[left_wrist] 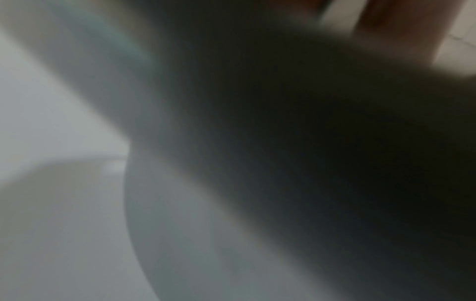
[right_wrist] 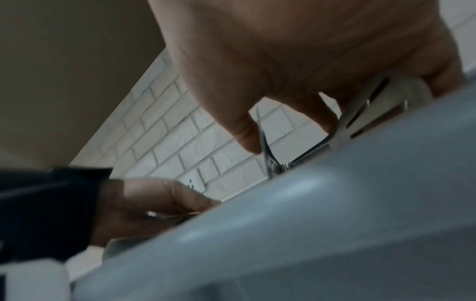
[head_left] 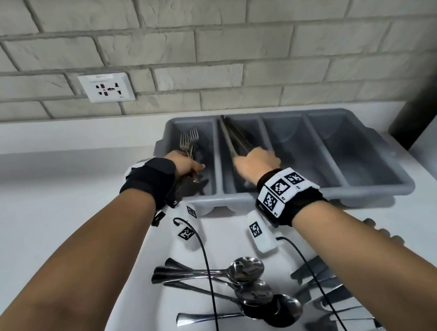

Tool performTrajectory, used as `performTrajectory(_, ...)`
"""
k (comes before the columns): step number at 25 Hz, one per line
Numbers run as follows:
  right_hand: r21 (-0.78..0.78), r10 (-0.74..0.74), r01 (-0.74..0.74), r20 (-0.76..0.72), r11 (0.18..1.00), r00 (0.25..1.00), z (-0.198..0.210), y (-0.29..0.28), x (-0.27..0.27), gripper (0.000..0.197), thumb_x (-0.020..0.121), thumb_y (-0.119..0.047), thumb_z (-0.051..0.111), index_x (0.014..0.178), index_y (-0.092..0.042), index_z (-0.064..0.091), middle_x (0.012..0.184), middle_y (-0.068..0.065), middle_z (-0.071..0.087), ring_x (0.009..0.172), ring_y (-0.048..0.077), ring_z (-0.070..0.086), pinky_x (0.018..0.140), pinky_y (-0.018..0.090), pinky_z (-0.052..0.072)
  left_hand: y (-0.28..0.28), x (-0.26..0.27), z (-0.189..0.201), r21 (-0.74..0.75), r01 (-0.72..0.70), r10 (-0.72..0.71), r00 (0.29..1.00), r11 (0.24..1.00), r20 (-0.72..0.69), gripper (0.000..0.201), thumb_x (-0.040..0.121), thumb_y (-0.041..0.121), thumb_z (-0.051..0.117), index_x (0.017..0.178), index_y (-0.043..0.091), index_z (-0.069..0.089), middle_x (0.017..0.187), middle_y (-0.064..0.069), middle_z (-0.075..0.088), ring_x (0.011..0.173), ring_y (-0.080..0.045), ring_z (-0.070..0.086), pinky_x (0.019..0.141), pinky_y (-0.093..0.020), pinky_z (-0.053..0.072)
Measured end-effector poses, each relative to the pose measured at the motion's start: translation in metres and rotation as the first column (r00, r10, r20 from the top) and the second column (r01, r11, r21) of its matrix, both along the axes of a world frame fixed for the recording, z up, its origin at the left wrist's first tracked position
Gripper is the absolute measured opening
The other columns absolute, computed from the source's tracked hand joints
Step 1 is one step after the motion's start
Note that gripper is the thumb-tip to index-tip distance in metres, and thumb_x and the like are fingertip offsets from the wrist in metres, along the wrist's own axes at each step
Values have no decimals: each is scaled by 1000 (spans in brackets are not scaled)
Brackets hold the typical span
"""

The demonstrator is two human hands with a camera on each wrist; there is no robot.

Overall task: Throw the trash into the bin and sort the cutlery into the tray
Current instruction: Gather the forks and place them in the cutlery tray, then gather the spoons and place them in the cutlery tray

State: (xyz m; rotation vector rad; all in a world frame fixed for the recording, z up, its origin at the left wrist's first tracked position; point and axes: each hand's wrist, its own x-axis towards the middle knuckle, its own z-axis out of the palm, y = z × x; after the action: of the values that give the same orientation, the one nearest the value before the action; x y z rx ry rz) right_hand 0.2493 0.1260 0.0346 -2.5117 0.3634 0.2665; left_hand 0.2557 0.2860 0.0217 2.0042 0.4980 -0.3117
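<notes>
A grey four-compartment cutlery tray (head_left: 379,189) stands against the brick wall. My left hand (head_left: 189,165) grips a bunch of forks (head_left: 189,141) by the handles inside the leftmost compartment, tines toward the wall. My right hand (head_left: 258,162) holds metal tongs (head_left: 233,137) low in the second compartment. In the right wrist view the right hand's fingers (right_wrist: 247,134) pinch the tongs (right_wrist: 269,156) just above the tray wall (right_wrist: 335,224), and the left hand (right_wrist: 154,203) shows beyond it. The left wrist view is a dark blur of tray wall (left_wrist: 180,224).
Several spoons (head_left: 244,269) lie in a pile on the white counter near me, between my forearms. Several knives (head_left: 324,291) lie to their right, partly under my right forearm. The tray's two right compartments look empty. A wall socket (head_left: 106,87) sits at the back left.
</notes>
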Motion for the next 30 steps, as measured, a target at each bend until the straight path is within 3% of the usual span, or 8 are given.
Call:
performTrajectory(4, -197, 289, -332, -219, 922, 932, -19, 8, 0, 65, 94, -46, 35, 141, -2, 32, 150, 20, 31, 137, 37, 32, 114, 43, 27, -4, 1, 2, 160, 93, -89, 996, 983, -31, 60, 83, 18, 66, 137, 6, 44, 135, -13, 54, 120, -29, 52, 96, -36, 46)
performTrajectory(7, -193, 362, -419, -273, 887, 891, -25, 6, 0, 60, 97, -44, 24, 140, -4, 37, 152, 19, 30, 140, 34, 30, 116, 41, 23, 0, -2, -1, 165, 108, -105, 994, 980, -27, 52, 84, 13, 64, 134, 9, 49, 131, -15, 58, 102, -23, 57, 76, -26, 45)
performTrajectory(10, -176, 246, -275, -170, 945, 954, -27, 4, -1, 65, 88, -49, 43, 137, -6, 41, 149, 21, 34, 135, 38, 35, 113, 44, 30, 9, -11, 1, 137, 110, -117, 992, 984, 39, 43, 84, 9, 62, 126, 6, 57, 111, -14, 64, 77, -18, 58, 67, -18, 49)
performTrajectory(13, 33, 199, -201, 54, 979, 978, -14, -6, -17, 56, 81, -39, 57, 128, -8, 51, 135, 15, 53, 121, 33, 52, 104, 36, 43, 10, -26, 10, 78, 75, -87, 982, 994, 166, 35, 83, 4, 61, 118, 4, 61, 109, -12, 67, 87, -22, 61, 86, -29, 53)
performTrajectory(17, 149, 219, -276, 315, 950, 924, 14, -32, -63, 33, 85, -25, 59, 113, -9, 62, 105, 7, 66, 101, 20, 59, 85, 21, 42, -17, -84, 28, 237, 125, -210, 902, 963, 376, 27, 84, 6, 58, 110, 9, 65, 94, -5, 63, 88, -14, 56, 80, -21, 50)
performTrajectory(21, 90, 351, -367, 153, 926, 924, 9, -58, -125, 7, 82, -22, 63, 82, -15, 63, 66, -8, 54, 65, 11, 51, 63, 23, 38, -34, -150, 9, 481, 373, -488, 862, 793, 136, 23, 85, 12, 58, 106, 13, 68, 104, -3, 66, 90, -16, 57, 75, -19, 42)
performTrajectory(25, -74, 464, -473, -115, 878, 878, -28, -60, -166, 14, 81, -28, 62, 85, -15, 59, 80, -2, 57, 76, 17, 56, 65, 26, 40, -31, -172, -28, 628, 592, -610, 759, 504, -226, 33, 86, 20, 57, 118, 18, 62, 124, -2, 62, 116, -22, 55, 92, -30, 45)
performTrajectory(30, -307, 453, -528, -284, 792, 845, -55, -50, -182, 51, 74, -52, 62, 103, -10, 57, 94, 4, 60, 90, 24, 57, 73, 29, 45, -39, -170, -48, 671, 668, -696, 648, 323, -310, 35, 79, 17, 62, 113, 13, 62, 117, -12, 63, 108, -30, 58, 86, -32, 46)
